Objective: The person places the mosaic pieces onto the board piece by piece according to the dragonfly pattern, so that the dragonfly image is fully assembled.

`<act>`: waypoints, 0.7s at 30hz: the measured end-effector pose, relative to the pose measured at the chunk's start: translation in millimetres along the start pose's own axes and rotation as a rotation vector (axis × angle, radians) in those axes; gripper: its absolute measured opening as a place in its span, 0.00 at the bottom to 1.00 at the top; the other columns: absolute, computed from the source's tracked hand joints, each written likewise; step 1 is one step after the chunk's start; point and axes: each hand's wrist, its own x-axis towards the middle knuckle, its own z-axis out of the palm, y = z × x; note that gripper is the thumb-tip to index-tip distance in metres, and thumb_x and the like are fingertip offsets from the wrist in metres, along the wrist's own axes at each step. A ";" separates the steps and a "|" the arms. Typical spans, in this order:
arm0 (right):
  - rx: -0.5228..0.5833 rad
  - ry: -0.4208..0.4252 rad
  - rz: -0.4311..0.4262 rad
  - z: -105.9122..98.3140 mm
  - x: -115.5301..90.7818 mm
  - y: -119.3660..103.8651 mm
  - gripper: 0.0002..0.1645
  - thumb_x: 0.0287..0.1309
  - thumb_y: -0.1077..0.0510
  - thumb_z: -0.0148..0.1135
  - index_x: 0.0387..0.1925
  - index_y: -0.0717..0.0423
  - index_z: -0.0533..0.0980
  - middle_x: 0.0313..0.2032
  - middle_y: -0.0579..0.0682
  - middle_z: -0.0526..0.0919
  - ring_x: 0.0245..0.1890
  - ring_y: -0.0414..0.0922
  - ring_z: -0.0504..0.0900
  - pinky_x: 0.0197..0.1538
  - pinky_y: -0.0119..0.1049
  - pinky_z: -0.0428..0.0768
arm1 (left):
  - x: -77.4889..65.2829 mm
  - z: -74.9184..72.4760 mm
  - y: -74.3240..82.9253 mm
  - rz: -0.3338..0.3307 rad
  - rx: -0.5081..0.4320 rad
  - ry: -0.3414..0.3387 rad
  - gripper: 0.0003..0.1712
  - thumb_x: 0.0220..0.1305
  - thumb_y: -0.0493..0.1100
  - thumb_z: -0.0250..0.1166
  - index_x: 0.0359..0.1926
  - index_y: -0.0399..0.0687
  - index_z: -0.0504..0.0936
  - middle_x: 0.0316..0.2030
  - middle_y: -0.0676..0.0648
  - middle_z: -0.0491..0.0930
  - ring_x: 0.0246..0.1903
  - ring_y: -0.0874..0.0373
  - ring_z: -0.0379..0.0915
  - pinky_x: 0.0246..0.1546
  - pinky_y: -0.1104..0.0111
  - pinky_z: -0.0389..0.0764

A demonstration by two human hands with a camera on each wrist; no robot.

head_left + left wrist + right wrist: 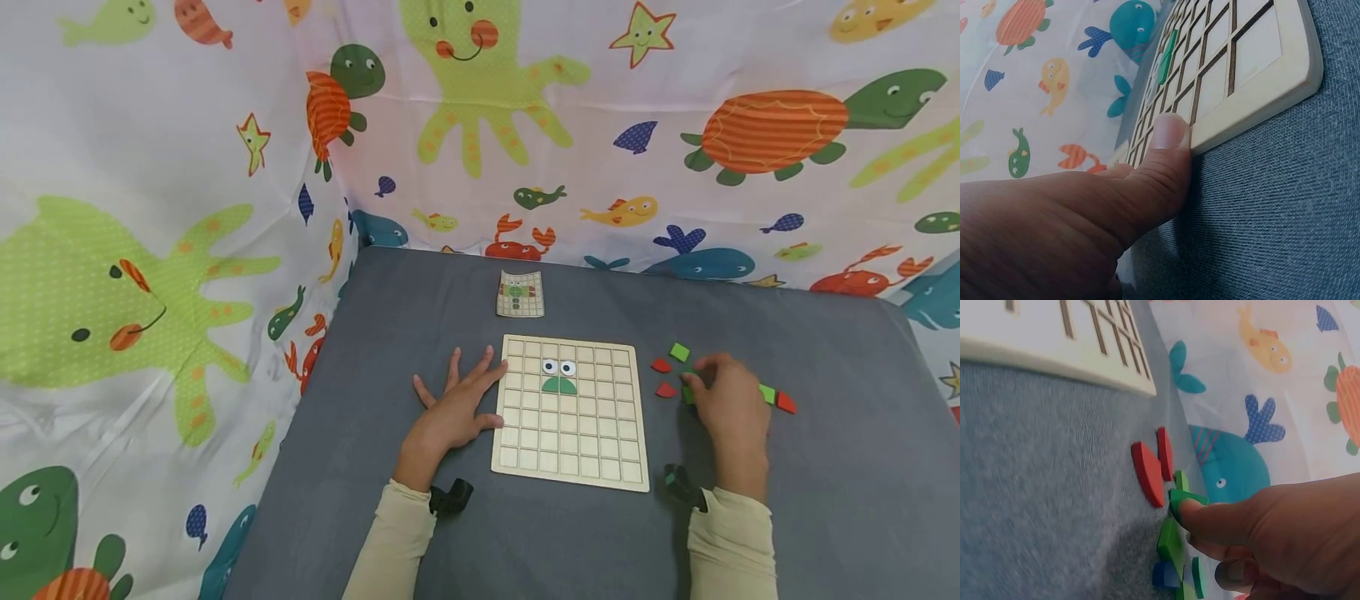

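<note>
A square wooden grid board lies flat on the grey cloth. Two round eye tiles sit side by side in its upper cells, above two dark green rounded tiles. My left hand rests at the board's left edge with fingers spread; its thumb touches the rim. To the right of the board, my right hand pinches a dark green tile between thumb and finger. Red tiles and light green tiles lie around those fingertips. The hand hides part of this group.
Behind the board is a small pattern card showing a figure on a grid. Beside the right hand lie a red tile and a light green tile. A blue tile lies below the fingers. Printed sea-animal curtains border the table.
</note>
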 end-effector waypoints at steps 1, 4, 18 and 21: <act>0.005 0.012 -0.006 -0.2 -1.7 -1.5 0.21 0.72 0.53 0.69 0.57 0.63 0.78 0.52 0.67 0.83 0.45 0.63 0.82 0.34 0.58 0.81 | 0.2 -0.1 0.3 0.002 0.001 0.000 0.53 0.64 0.53 0.74 0.85 0.69 0.56 0.85 0.58 0.43 0.83 0.42 0.17 0.63 0.21 0.12; 0.029 0.051 -0.036 -0.6 -8.7 -8.0 0.20 0.72 0.53 0.69 0.57 0.61 0.79 0.52 0.64 0.86 0.42 0.61 0.83 0.33 0.55 0.80 | 0.3 -0.6 1.4 0.005 0.001 -0.002 0.53 0.64 0.53 0.74 0.85 0.69 0.57 0.85 0.58 0.43 0.83 0.42 0.17 0.63 0.21 0.12; 0.188 0.100 -0.269 9.1 -43.2 -54.0 0.15 0.73 0.50 0.69 0.53 0.53 0.82 0.44 0.55 0.90 0.33 0.54 0.87 0.23 0.38 0.77 | -1.3 -0.7 1.2 0.000 -0.008 -0.001 0.53 0.64 0.53 0.74 0.85 0.69 0.57 0.85 0.57 0.44 0.83 0.41 0.18 0.63 0.21 0.12; 0.216 0.072 -0.283 14.7 -47.9 -63.8 0.14 0.73 0.49 0.69 0.51 0.53 0.82 0.43 0.55 0.90 0.31 0.51 0.85 0.24 0.38 0.77 | -0.6 -0.4 0.9 0.008 -0.010 0.004 0.53 0.64 0.53 0.74 0.85 0.69 0.57 0.85 0.57 0.44 0.83 0.41 0.18 0.63 0.21 0.12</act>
